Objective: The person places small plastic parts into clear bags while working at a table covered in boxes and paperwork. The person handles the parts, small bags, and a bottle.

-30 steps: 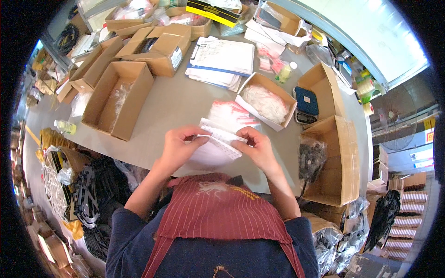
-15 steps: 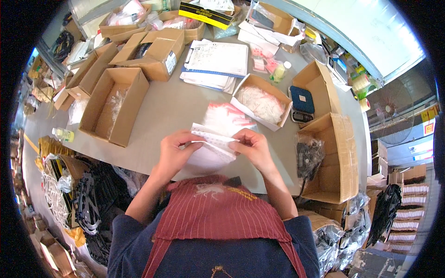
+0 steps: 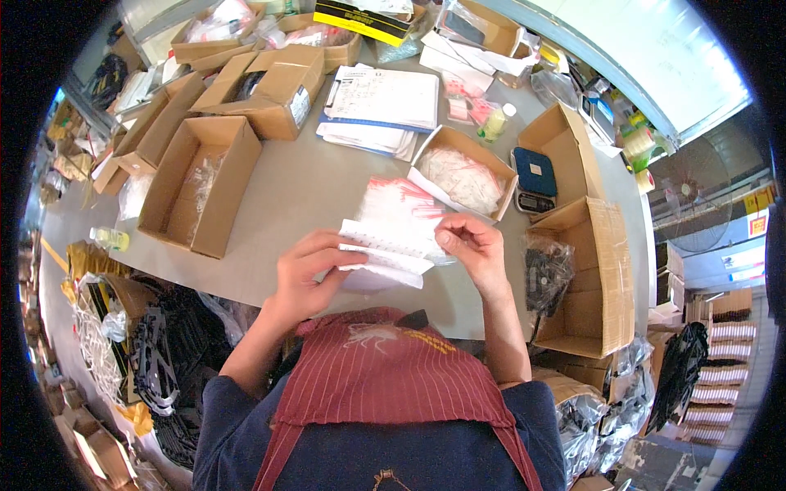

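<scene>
In front of my chest, my left hand (image 3: pixel 315 266) grips the left end of a folded white printed sheet (image 3: pixel 389 260) between thumb and fingers. My right hand (image 3: pixel 475 250) is raised just beyond the sheet's right end, apart from it. Its thumb and forefinger are pinched together; whatever they may hold is too small to make out. Under and beyond the sheet lies a pile of clear zip bags (image 3: pixel 393 200) with red edges. More such bags fill an open white-lined box (image 3: pixel 463 180) to the right of the pile.
Open cardboard boxes stand at the left (image 3: pixel 201 184) and right (image 3: pixel 585 278), the right one beside a bagged black item (image 3: pixel 548 274). A clipboard with papers (image 3: pixel 381 102), a small bottle (image 3: pixel 495 123) and a dark blue scale (image 3: pixel 534 173) are on the grey table (image 3: pixel 286 200).
My right hand has let go of the sheet's right end and moved a little right and up. The left hand still holds the sheet, whose right end now shows freely.
</scene>
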`<act>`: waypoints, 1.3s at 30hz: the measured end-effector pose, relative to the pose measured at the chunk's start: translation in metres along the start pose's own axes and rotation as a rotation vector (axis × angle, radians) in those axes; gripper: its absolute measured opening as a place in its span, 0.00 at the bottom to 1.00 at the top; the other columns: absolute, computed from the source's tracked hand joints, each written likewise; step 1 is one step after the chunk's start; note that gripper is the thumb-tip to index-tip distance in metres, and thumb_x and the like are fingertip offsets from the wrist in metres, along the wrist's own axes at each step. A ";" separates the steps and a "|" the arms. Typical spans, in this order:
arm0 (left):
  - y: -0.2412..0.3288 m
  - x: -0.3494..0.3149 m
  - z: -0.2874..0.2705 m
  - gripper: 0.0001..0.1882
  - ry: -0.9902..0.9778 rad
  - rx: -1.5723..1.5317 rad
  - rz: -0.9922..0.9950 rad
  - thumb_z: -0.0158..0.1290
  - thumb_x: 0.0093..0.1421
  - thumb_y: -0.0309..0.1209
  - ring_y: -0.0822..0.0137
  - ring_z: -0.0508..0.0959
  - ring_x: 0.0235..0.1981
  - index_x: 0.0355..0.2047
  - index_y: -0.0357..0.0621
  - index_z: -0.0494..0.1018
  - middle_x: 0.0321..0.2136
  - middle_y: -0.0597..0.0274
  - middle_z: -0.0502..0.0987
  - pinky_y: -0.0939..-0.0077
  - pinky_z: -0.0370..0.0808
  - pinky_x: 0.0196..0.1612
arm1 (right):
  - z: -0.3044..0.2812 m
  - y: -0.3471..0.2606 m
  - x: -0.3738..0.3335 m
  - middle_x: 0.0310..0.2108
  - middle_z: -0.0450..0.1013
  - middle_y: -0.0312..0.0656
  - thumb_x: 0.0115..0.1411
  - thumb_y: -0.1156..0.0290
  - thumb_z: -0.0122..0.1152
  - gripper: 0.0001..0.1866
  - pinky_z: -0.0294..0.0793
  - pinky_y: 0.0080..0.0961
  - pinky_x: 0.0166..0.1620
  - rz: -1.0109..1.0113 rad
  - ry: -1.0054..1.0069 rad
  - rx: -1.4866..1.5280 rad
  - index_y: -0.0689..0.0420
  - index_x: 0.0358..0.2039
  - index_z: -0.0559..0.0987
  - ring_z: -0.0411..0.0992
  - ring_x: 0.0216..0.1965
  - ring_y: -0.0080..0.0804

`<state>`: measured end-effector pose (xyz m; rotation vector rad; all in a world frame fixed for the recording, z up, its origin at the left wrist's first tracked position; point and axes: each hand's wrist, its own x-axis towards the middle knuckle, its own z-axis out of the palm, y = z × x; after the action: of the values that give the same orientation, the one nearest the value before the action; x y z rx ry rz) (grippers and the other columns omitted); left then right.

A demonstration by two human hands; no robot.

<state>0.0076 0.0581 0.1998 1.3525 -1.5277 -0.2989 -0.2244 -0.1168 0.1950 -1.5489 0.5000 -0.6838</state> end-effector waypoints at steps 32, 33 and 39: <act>0.024 0.001 0.010 0.12 -0.072 -0.299 -0.354 0.61 0.50 0.15 0.64 0.82 0.38 0.34 0.42 0.84 0.33 0.57 0.84 0.72 0.76 0.42 | 0.022 -0.024 0.004 0.30 0.75 0.32 0.57 0.81 0.63 0.15 0.71 0.17 0.36 -0.160 -0.326 -0.383 0.58 0.45 0.76 0.71 0.32 0.14; 0.025 0.002 0.008 0.12 -0.072 -0.298 -0.354 0.61 0.50 0.15 0.64 0.82 0.38 0.34 0.42 0.84 0.33 0.57 0.84 0.72 0.76 0.42 | 0.021 -0.023 0.003 0.31 0.75 0.32 0.57 0.82 0.63 0.15 0.71 0.17 0.36 -0.060 -0.334 -0.326 0.58 0.45 0.76 0.71 0.33 0.14; 0.024 0.002 0.004 0.13 -0.162 -0.221 -0.210 0.60 0.50 0.13 0.63 0.82 0.41 0.35 0.41 0.84 0.36 0.54 0.84 0.71 0.77 0.45 | 0.019 -0.021 -0.003 0.30 0.75 0.31 0.56 0.82 0.66 0.16 0.70 0.15 0.36 0.123 -0.318 -0.131 0.60 0.46 0.76 0.71 0.32 0.14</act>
<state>-0.0099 0.0627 0.2168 1.3383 -1.4363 -0.7038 -0.2152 -0.0993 0.2150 -1.6960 0.4016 -0.3062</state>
